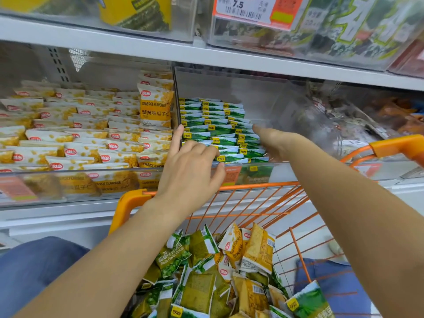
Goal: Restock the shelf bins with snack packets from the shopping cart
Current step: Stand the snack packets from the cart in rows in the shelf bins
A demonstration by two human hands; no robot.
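Green packets (220, 131) lie between both loosely spread, empty hands (191, 166) (278, 143).

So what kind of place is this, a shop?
Most likely a supermarket snack aisle: clear shelf bins filled with rows of small snack packets, a price tag on the shelf above, and an orange shopping cart loaded with more packets.

Head view — downward, close to shelf bins (206, 167)
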